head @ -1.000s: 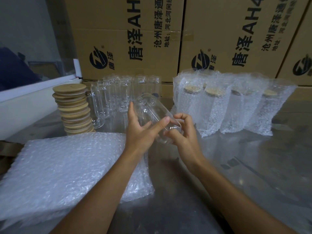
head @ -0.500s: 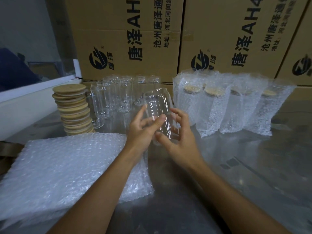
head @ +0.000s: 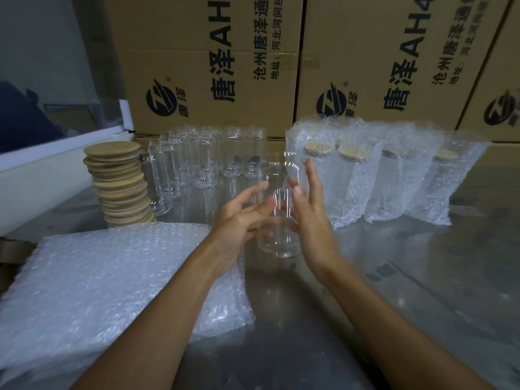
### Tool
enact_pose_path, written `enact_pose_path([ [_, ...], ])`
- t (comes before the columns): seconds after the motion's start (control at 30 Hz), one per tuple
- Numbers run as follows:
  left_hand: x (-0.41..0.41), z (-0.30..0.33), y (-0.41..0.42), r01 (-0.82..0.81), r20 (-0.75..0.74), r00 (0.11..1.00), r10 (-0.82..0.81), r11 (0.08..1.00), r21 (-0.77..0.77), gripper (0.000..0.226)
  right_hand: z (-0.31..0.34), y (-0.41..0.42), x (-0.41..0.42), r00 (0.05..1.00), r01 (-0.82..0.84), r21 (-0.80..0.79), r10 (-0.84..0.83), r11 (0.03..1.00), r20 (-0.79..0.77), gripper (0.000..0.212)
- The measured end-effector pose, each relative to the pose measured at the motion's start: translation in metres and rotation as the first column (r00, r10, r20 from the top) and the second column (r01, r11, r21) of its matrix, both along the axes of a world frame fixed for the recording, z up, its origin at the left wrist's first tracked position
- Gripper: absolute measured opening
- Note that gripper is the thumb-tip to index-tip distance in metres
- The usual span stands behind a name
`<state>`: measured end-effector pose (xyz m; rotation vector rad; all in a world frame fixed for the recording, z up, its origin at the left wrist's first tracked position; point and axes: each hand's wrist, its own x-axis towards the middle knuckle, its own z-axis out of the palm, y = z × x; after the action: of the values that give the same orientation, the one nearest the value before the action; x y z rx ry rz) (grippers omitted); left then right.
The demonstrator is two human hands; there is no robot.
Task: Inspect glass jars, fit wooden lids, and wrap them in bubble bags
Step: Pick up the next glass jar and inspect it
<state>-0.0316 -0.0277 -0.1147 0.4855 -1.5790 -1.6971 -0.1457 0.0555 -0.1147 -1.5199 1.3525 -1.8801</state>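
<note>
Left to right we log one pile of bubble bags (head: 118,280) whose sheet count is unreadable, one stack of wooden lids (head: 119,182) — about fifteen, lower edges merging — and a cluster of empty glass jars (head: 202,161), roughly ten, their outlines overlapping too much for a firm count. At centre, one lidless jar (head: 278,209) stands near upright above the metal table (head: 422,277), held between our left hand (head: 239,220), fingers spread and nearly straight against the glass, and our right hand (head: 309,218), palm flat on its far side with fingers extended. To the right stand bagged jars (head: 380,175) — four lids show clearly, others are blurred by film — with three cartons (head: 211,63) behind, the rightmost cut off.
</note>
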Motion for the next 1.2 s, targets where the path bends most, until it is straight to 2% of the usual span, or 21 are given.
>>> enact_pose_path([
  [0.07, 0.0, -0.001, 0.0, 0.056, 0.01, 0.998, -0.056, 0.998, -0.013, 0.072, 0.005, 0.001, -0.003, 0.981, -0.074, 0.057, 0.062, 0.996, 0.183, 0.048],
  [0.17, 0.0, -0.001, 0.0, 0.115, 0.007, 0.993, -0.115, 0.993, -0.004, 0.047, 0.006, 0.0, -0.01, 0.912, -0.21, 0.13, 0.145, 0.969, 0.384, 0.065],
  [0.2, 0.0, -0.001, 0.0, 0.126, 0.005, 0.992, -0.126, 0.992, 0.005, 0.042, 0.007, 0.001, -0.01, 0.9, -0.234, 0.149, 0.156, 0.961, 0.408, 0.061],
  [0.27, -0.001, 0.0, 0.001, 0.099, -0.001, 0.995, -0.099, 0.995, 0.012, 0.053, 0.007, 0.002, -0.011, 0.891, -0.253, 0.144, 0.173, 0.957, 0.419, 0.047],
  [0.3, -0.001, 0.0, 0.001, 0.077, -0.011, 0.997, -0.077, 0.997, 0.013, 0.057, 0.007, 0.001, -0.012, 0.887, -0.251, 0.126, 0.175, 0.96, 0.427, 0.044],
  [0.37, -0.001, 0.0, 0.001, 0.058, -0.046, 0.997, -0.057, 0.998, 0.028, 0.053, 0.007, 0.0, -0.014, 0.877, -0.245, 0.108, 0.173, 0.964, 0.448, 0.042],
  [0.47, 0.0, 0.0, 0.001, 0.128, -0.048, 0.991, -0.126, 0.99, 0.057, 0.044, 0.009, 0.0, -0.013, 0.859, -0.25, 0.094, 0.176, 0.964, 0.48, 0.037],
  [0.53, 0.0, 0.0, 0.001, 0.188, -0.052, 0.982, -0.184, 0.978, 0.089, 0.042, 0.009, 0.002, -0.013, 0.812, -0.317, 0.092, 0.22, 0.944, 0.54, 0.031],
  [0.6, -0.002, 0.001, 0.001, 0.185, -0.04, 0.983, -0.182, 0.977, 0.107, 0.041, 0.008, 0.003, -0.014, 0.787, -0.35, 0.09, 0.241, 0.932, 0.568, 0.043],
  [0.7, -0.004, -0.002, 0.0, 0.074, 0.075, 0.994, -0.075, 0.997, 0.008, 0.04, 0.004, -0.003, -0.014, 0.793, -0.241, 0.084, 0.146, 0.967, 0.592, 0.05],
  [0.8, -0.006, -0.002, 0.0, -0.036, 0.036, 0.999, 0.036, 0.999, -0.012, 0.022, 0.003, -0.005, -0.01, 0.834, -0.125, 0.105, 0.047, 0.987, 0.55, 0.05],
  [0.87, -0.007, -0.003, -0.001, -0.07, 0.028, 0.997, 0.072, 0.996, -0.05, 0.02, 0.002, -0.005, -0.005, 0.902, -0.018, 0.126, -0.038, 0.992, 0.43, 0.052],
  [0.97, -0.008, -0.006, 0.0, -0.049, 0.076, 0.995, 0.058, 0.992, -0.116, 0.066, 0.001, -0.001, -0.001, 0.976, 0.129, 0.124, -0.148, 0.984, 0.161, 0.068],
  [1.0, -0.008, -0.007, 0.0, -0.04, 0.072, 0.996, 0.048, 0.993, -0.115, 0.075, 0.002, 0.001, 0.0, 0.982, 0.136, 0.107, -0.148, 0.985, 0.117, 0.07],
  [1.1, -0.005, -0.005, -0.002, -0.002, 0.012, 1.0, 0.003, 0.999, -0.05, 0.073, 0.007, 0.003, -0.003, 0.994, 0.048, 0.079, -0.056, 0.996, 0.092, 0.069],
  [1.2, -0.003, -0.003, -0.001, 0.084, -0.028, 0.996, -0.084, 0.996, 0.028, 0.079, 0.014, 0.006, -0.005, 0.958, -0.152, 0.115, 0.117, 0.982, 0.263, 0.073],
])
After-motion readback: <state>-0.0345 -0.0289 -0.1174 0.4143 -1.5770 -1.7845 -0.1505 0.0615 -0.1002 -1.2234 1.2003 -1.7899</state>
